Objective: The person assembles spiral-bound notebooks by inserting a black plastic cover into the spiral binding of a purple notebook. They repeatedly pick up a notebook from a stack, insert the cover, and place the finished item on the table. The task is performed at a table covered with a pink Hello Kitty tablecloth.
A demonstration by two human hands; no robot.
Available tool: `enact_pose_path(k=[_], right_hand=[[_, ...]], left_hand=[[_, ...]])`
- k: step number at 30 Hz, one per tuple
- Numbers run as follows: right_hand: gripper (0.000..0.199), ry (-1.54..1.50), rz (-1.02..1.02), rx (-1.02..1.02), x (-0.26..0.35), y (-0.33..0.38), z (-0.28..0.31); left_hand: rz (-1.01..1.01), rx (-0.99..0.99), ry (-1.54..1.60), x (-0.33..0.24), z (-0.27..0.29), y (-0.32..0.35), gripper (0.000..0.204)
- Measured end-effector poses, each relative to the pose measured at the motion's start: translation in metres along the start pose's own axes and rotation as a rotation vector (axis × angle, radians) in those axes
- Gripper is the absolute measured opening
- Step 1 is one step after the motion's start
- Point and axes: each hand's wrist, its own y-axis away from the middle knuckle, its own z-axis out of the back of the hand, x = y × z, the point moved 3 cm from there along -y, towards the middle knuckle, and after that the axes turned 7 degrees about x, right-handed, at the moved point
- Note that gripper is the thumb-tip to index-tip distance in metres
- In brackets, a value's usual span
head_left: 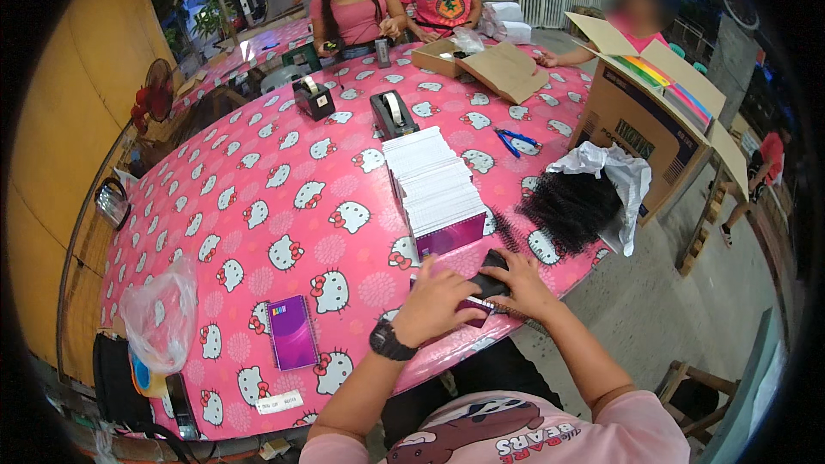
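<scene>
Notebook [477, 318] work at the near edge of the worktop [369, 314]

The step in hand appeared to be work on the bound edge of a purple notebook. It lay partly hidden beneath the person's hands, at the worktop's near edge, where a dark coil [509, 311] ran out beside it. The right hand [524, 288] seemed to grasp a black object [488, 275] between thumb and fingers; its kind could not be made out. The left hand [436, 299] arched over the notebook, fingers spread, though whether they gripped it could not be told. The position called for a steady cover and a clear line along the coil.

Just beyond stood a long row of notebooks [434, 185], with loose black coils [571, 210] heaped to its right and blue-handled cutters [516, 141] farther back. Another purple notebook [293, 332] lay flat to the left, small coloured lettering near its top. A white strip [280, 402] below it bore dark print, too small to read surely. The tall carton [640, 129] carried large dark lettering, and the person's pink shirt [533, 438] showed words beside a cartoon animal.
</scene>
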Motion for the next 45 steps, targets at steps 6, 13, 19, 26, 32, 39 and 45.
enact_pose_path(k=[6,13,19,26,32,39,45], right_hand=[[0.055,-1.262,-0.03,0.173,-0.007,0.019,0.004],[0.056,-0.99,-0.126,0.249,0.021,0.009,0.017],[0.04,-1.024,-0.021,0.225,0.008,0.002,0.011],[0.044,-0.916,-0.102,0.286,0.012,-0.005,0.006],[0.047,-0.909,0.111,0.313,0.035,-0.011,0.012],[0.058,-1.05,0.04,0.299,0.035,-0.013,0.008],[0.044,-1.316,0.225,0.243,0.033,-0.014,0.003]], left_hand=[[0.078,-0.018,-0.09,0.018,0.01,0.023,0.021],[0.087,-0.034,-0.059,0.016,0.016,0.026,0.021],[0.121,-0.035,-0.023,0.021,0.013,0.026,0.03],[0.18,-0.22,0.0,0.018,0.023,0.03,0.081],[0.435,-0.335,0.876,0.055,-0.019,0.067,0.072],[0.474,-0.127,1.116,0.056,-0.019,0.062,0.04],[0.418,-0.147,1.062,0.059,-0.023,0.061,0.034]])
